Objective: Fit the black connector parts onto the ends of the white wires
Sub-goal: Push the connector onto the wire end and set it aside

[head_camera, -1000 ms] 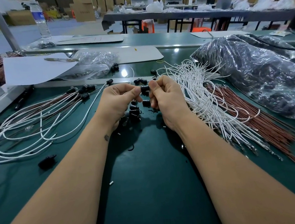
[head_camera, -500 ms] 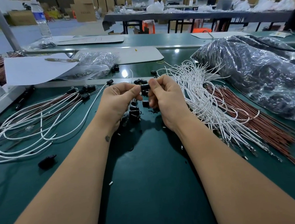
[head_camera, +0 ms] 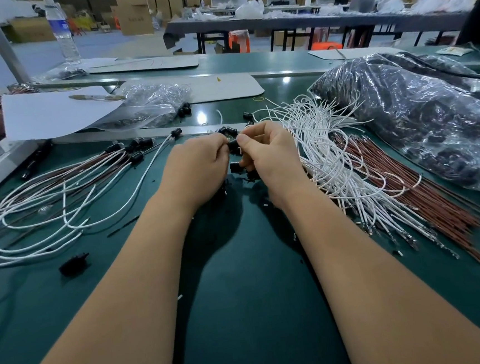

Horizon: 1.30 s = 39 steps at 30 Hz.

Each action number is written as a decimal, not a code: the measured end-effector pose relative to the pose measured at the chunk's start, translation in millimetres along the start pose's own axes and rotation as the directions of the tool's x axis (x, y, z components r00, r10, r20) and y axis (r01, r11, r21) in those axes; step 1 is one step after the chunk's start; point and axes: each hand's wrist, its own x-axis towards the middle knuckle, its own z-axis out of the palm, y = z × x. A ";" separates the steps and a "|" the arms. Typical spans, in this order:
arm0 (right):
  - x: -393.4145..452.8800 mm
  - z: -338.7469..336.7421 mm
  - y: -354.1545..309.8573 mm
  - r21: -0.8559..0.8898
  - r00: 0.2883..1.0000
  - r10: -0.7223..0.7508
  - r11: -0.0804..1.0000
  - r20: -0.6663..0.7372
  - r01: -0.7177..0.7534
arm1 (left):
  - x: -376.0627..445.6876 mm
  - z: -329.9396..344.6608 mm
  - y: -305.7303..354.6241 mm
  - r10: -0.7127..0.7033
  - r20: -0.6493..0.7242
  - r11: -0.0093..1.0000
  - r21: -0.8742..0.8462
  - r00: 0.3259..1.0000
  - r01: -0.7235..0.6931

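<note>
My left hand (head_camera: 200, 168) and my right hand (head_camera: 268, 156) meet above the middle of the green table, both pinching one small black connector part (head_camera: 233, 146) between fingertips. More loose black connector parts (head_camera: 235, 167) lie just below and behind the hands. A pile of bare white wires (head_camera: 326, 156) spreads to the right of my right hand. Left of my left hand lie white wires with fitted black connectors (head_camera: 136, 157) on their far ends. Whether a wire is in the held part is hidden by my fingers.
Brown wires (head_camera: 425, 194) lie right of the white pile. A big clear bag of black parts (head_camera: 418, 114) fills the far right. A smaller bag (head_camera: 151, 105) and white sheets (head_camera: 50, 114) sit at the far left. One stray black part (head_camera: 73, 264) lies near left.
Both hands stay together on the black connector part; the fingers shifted only slightly.
</note>
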 end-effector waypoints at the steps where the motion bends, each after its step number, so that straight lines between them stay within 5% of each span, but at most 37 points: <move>1: -0.1 0.3 -0.2 0.011 1.000 0.002 1.000 0.002 -0.002 | 0.8 -0.2 2.6 0.013 -0.033 1.000 0.006 0.999 -0.013; 4: -1.0 1.9 -0.8 0.050 1.000 -0.015 0.999 0.016 0.014 | 2.3 1.0 5.9 -0.018 -0.106 0.998 -0.065 0.994 0.011; 13: 1.6 0.2 0.0 0.179 0.992 0.121 0.976 0.019 -0.123 | 0.0 -0.6 1.2 -0.117 0.046 0.891 -0.437 0.992 0.126; 26: 0.0 -3.1 -5.0 0.448 0.960 0.195 0.853 0.202 -0.267 | 1.5 -0.1 -1.1 -0.113 0.206 0.504 -0.831 0.972 0.235; 29: 1.1 -3.3 -3.3 0.343 0.977 0.158 0.918 0.142 -0.198 | 1.7 1.7 -4.5 -0.104 0.217 0.538 -0.809 0.971 0.238; 31: 1.9 -3.9 -1.4 0.027 0.999 0.041 0.999 0.020 -0.042 | 1.8 3.3 -6.1 -0.137 0.204 0.616 -0.749 0.969 0.245; 33: 3.2 -5.8 0.1 -0.230 0.994 -0.079 0.971 -0.079 0.059 | 2.6 3.8 -8.8 -0.200 0.166 0.660 -0.706 0.966 0.258; 39: 0.9 -8.4 -2.2 -0.186 0.988 -0.078 0.981 -0.136 0.051 | 3.2 1.1 -15.5 -0.325 0.057 0.639 -0.722 0.944 0.264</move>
